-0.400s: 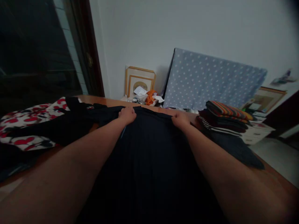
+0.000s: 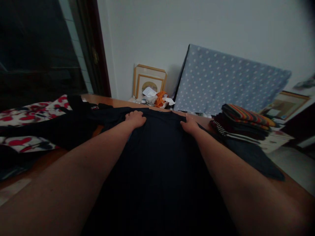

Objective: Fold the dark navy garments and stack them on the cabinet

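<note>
A dark navy shirt (image 2: 162, 147) is spread over the table in front of me, with its neckline at the far edge and its lower part lost in shadow. My left hand (image 2: 136, 118) rests on the shirt left of the neckline, palm down with the fingers loosened and slightly apart. At the right shoulder, my right hand (image 2: 190, 124) touches the cloth. Its thumb stands away from the fingers, and its grip looks released.
Left of the shirt lies a heap of clothes with a red-and-white patterned garment (image 2: 22, 142). A folded stack with a striped piece (image 2: 248, 116) stands at the right, by dark folded cloth (image 2: 253, 157). Behind are a picture frame (image 2: 162, 69) and a polka-dot cloth (image 2: 228, 78).
Both hands have loosened from closed grips on the shirt's far edge to opened fingers resting on it. The neckline now lies flatter and shows more clearly. The view has shifted slightly.
</note>
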The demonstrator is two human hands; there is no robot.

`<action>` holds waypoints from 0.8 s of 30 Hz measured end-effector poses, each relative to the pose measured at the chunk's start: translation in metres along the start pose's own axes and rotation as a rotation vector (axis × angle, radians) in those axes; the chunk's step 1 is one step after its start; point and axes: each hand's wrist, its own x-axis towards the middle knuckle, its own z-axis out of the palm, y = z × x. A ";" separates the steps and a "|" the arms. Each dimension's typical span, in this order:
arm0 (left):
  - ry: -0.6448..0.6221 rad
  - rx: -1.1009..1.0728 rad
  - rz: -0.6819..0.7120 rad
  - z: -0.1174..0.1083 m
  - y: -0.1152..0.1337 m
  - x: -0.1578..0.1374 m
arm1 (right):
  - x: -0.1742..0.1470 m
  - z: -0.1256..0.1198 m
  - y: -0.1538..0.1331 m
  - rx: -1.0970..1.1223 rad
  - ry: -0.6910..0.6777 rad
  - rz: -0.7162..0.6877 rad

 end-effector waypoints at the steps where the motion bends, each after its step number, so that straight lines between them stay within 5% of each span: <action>1: -0.020 0.005 0.030 -0.001 -0.001 0.000 | -0.006 -0.002 0.003 -0.024 -0.002 0.006; 9: -0.060 0.019 0.163 -0.015 -0.009 -0.037 | -0.060 -0.040 0.010 -0.086 -0.041 -0.028; 16: -0.093 0.101 0.171 -0.039 -0.023 -0.146 | -0.139 -0.067 -0.007 -0.031 -0.138 -0.065; 24: -0.055 0.175 0.009 -0.088 -0.080 -0.252 | -0.261 -0.081 -0.019 -0.024 -0.224 -0.138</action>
